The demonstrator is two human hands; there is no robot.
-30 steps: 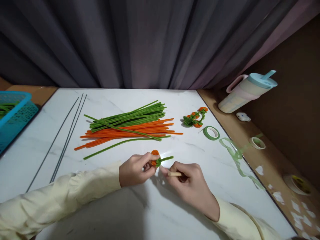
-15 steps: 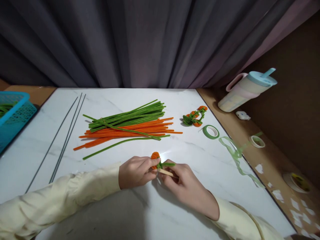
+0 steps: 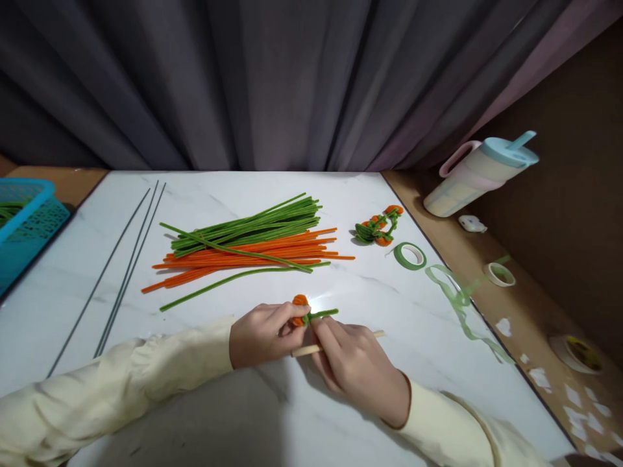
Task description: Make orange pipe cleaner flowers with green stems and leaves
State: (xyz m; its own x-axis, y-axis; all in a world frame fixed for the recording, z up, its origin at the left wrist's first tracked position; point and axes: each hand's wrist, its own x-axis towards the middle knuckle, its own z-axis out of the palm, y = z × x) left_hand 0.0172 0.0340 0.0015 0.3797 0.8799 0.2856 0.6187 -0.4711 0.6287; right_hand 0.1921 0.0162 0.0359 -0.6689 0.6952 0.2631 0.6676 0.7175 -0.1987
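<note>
My left hand (image 3: 263,332) is closed, pinching a small orange pipe-cleaner pumpkin shape (image 3: 300,303) between thumb and forefinger. A short green pipe-cleaner stem (image 3: 327,313) sticks out of it to the right. My right hand (image 3: 363,363) is closed around a thin wooden stick (image 3: 302,351), which pokes out on both sides of the fingers. The right thumb and forefinger are at the green stem; whether they grip it I cannot tell. Beyond my hands lie bundled green pipe cleaners (image 3: 263,227) and orange pipe cleaners (image 3: 253,256), with one loose green pipe cleaner (image 3: 233,280) nearest.
Finished orange and green pieces (image 3: 379,227) lie at right, beside green floral tape (image 3: 409,256) and a loose tape strip (image 3: 460,305). Grey wires (image 3: 121,285) and a blue basket (image 3: 34,214) are at left. A tumbler (image 3: 474,175) stands back right.
My right hand has turned, so the wooden stick now lies lower and flatter, away from the orange piece. Its fingertips have come up to the green stem. The left hand has barely moved.
</note>
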